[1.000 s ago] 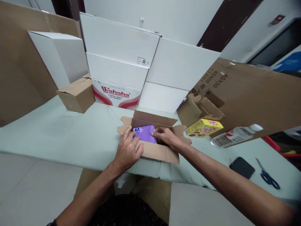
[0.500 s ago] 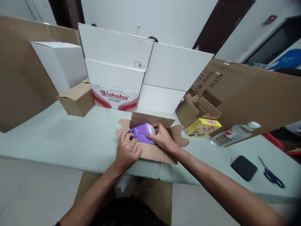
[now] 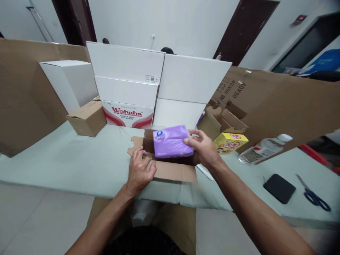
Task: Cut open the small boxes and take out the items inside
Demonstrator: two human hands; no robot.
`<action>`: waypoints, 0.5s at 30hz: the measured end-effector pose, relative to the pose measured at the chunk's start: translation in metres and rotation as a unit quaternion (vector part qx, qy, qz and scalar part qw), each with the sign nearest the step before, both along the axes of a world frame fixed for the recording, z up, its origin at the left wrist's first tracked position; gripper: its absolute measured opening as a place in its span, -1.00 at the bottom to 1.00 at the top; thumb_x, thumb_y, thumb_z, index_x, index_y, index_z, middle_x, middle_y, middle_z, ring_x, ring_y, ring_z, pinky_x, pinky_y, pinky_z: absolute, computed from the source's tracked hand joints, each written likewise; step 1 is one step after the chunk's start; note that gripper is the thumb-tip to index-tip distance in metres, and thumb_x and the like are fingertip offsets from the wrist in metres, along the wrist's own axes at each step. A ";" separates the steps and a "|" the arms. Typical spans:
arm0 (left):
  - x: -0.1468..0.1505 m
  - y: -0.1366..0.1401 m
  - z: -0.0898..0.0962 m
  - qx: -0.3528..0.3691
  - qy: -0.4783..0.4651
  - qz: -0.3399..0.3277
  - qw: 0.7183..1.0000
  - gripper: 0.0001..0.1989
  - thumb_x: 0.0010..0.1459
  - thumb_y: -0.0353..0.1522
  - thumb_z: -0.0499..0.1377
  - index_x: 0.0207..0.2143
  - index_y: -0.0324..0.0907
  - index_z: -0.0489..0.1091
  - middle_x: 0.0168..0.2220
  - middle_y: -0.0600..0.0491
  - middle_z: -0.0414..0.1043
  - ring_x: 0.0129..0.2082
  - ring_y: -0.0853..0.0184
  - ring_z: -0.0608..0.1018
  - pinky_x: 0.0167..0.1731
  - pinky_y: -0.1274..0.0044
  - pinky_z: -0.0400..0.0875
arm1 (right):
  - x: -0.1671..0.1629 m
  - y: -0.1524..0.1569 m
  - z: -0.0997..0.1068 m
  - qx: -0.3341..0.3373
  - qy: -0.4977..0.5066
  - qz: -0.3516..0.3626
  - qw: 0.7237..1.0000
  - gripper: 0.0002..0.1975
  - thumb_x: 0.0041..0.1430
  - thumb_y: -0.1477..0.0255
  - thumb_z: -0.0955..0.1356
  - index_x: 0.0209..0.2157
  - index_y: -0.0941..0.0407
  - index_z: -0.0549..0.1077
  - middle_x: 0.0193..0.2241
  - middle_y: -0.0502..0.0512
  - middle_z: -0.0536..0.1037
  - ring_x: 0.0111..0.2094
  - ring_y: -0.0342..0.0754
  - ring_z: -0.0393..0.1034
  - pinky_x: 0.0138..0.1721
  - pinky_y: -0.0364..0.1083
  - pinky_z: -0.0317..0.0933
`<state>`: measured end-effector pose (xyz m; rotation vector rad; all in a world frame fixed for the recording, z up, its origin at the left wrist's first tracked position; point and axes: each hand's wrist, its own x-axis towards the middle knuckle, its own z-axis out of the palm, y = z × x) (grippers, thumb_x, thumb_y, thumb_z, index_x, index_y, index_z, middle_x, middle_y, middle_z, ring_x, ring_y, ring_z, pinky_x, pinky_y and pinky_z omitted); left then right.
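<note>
A purple plastic-wrapped soft pack (image 3: 171, 142), which looks like a tissue pack, is tilted over the open cardboard box (image 3: 176, 172). My right hand (image 3: 205, 147) grips the pack by its right end, thumb in front and fingers behind. Curled at the box's left front corner is my left hand (image 3: 140, 170), its fingers on the cardboard by the left flap. The box stands on the table near its front edge with its flaps spread outward. The raised pack and my right hand hide part of its inside and its right flap.
A small closed carton (image 3: 89, 118) and a Wahaha box (image 3: 129, 115) stand behind, to the left. Rightward are an open carton (image 3: 212, 120), a yellow box (image 3: 230, 142), a water bottle (image 3: 264, 150), a black flat object (image 3: 280, 188) and scissors (image 3: 312, 194). Cardboard panels border the pale green tablecloth (image 3: 92, 159).
My right hand has lifted the purple pack up out of the box, and its printed face now shows fully. My left hand has stayed at the box's left front corner.
</note>
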<state>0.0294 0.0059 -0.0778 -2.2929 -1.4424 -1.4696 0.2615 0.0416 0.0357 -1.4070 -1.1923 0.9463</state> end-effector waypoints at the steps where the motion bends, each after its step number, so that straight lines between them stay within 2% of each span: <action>1: 0.000 0.000 0.001 -0.002 -0.001 0.003 1.000 -0.85 0.23 -0.40 0.17 -0.34 -0.19 0.55 -0.13 -0.16 0.43 0.12 -0.01 0.45 0.11 0.13 0.48 | 0.006 -0.005 0.007 0.008 0.033 -0.005 0.999 -0.42 -0.23 0.19 0.52 -0.12 0.06 0.39 -0.29 0.06 0.57 -0.29 0.04 0.49 -0.29 -0.01 0.40; 4: 0.000 -0.007 0.009 -0.004 0.005 0.028 1.000 -0.77 0.23 -0.35 0.18 -0.09 -0.20 0.53 0.10 -0.23 0.42 0.21 -0.08 0.42 0.21 0.01 0.34 | 0.020 -0.022 0.017 0.029 0.059 0.003 0.998 -0.53 -0.05 0.11 0.44 -0.14 0.06 0.45 -0.20 0.14 0.61 -0.20 0.11 0.52 -0.24 0.02 0.42; 6: 0.000 -0.017 0.020 0.017 0.000 0.045 0.999 -0.60 0.24 -0.32 0.20 0.12 -0.19 0.42 0.25 -0.26 0.32 0.31 -0.14 0.33 0.31 -0.09 0.13 | 0.023 -0.034 0.013 0.029 0.061 0.017 0.998 -0.54 0.04 0.08 0.39 -0.11 0.08 0.48 -0.16 0.18 0.63 -0.15 0.16 0.53 -0.23 0.04 0.43; 8: 0.002 -0.028 0.033 0.044 -0.014 0.033 0.998 -0.46 0.27 -0.27 0.20 0.28 -0.16 0.28 0.32 -0.28 0.25 0.39 -0.17 0.23 0.35 -0.14 0.00 | 0.019 -0.046 0.005 0.011 0.094 0.020 0.995 -0.52 0.04 0.07 0.40 -0.09 0.09 0.51 -0.14 0.20 0.64 -0.16 0.16 0.54 -0.26 0.04 0.44; 10: 0.006 -0.039 0.043 0.043 -0.034 -0.024 0.998 -0.36 0.33 -0.22 0.16 0.39 -0.14 0.11 0.36 -0.29 0.21 0.42 -0.14 0.20 0.36 -0.10 0.00 | 0.012 -0.057 -0.005 -0.009 0.143 0.024 0.989 -0.48 0.00 0.09 0.46 -0.06 0.09 0.53 -0.11 0.19 0.65 -0.17 0.14 0.54 -0.28 0.01 0.44; 12: 0.013 -0.046 0.047 0.005 -0.070 -0.097 0.993 -0.29 0.37 -0.21 0.12 0.47 -0.12 -0.05 0.40 -0.28 0.17 0.42 -0.09 0.22 0.37 0.00 0.09 | 0.003 -0.067 -0.011 -0.013 0.177 0.033 0.984 -0.47 -0.01 0.10 0.50 -0.05 0.09 0.55 -0.10 0.16 0.66 -0.16 0.11 0.55 -0.27 -0.02 0.44; 15: 0.022 -0.051 0.044 -0.074 -0.156 -0.144 0.974 -0.29 0.41 -0.24 0.10 0.49 -0.07 -0.10 0.43 -0.23 0.13 0.41 0.00 0.26 0.35 0.13 0.21 | -0.007 -0.084 -0.017 0.034 0.199 0.048 0.978 -0.50 0.11 0.01 0.46 -0.04 0.05 0.60 -0.05 0.16 0.66 -0.04 0.14 0.54 -0.13 0.02 0.46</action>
